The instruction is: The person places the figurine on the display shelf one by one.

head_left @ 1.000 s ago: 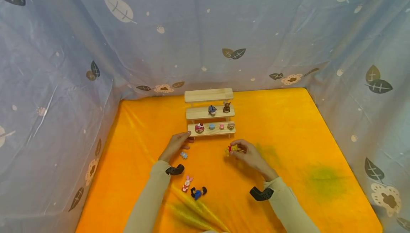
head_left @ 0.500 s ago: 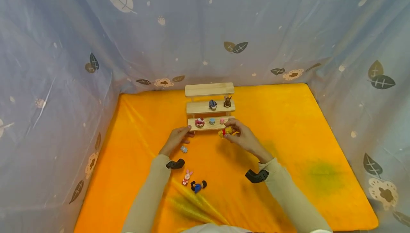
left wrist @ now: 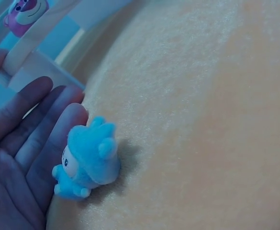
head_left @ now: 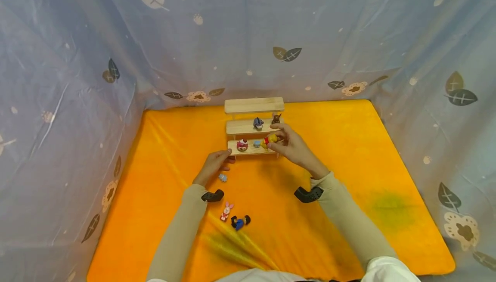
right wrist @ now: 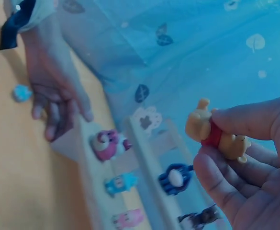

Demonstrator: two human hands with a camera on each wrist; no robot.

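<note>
My right hand (head_left: 293,146) pinches a yellow bear figurine (head_left: 268,141) in a red shirt between thumb and fingers. It is over the lowest step of a three-step wooden display shelf (head_left: 253,105), and in the right wrist view the bear figurine (right wrist: 216,136) is tilted on its side. At the shelf's front left corner, my left hand (head_left: 214,165) holds the lowest step, thumb on its edge and fingers lower down. Beside those fingers, a small light-blue figurine (left wrist: 93,155) lies on the cloth.
The lowest step bears a magenta bear figurine (head_left: 242,145), a blue figurine (head_left: 257,144) and a pink one (right wrist: 128,218). A donkey figurine (head_left: 258,123) and a brown one (head_left: 276,118) occupy the middle step. Nearer lie a pink-eared figurine (head_left: 226,212) and a blue-clothed one (head_left: 240,222).
My right hand has carried the yellow bear figurine forward and slightly left, from in front of the shelf to above its lowest step. The left hand stays at the shelf's corner.
</note>
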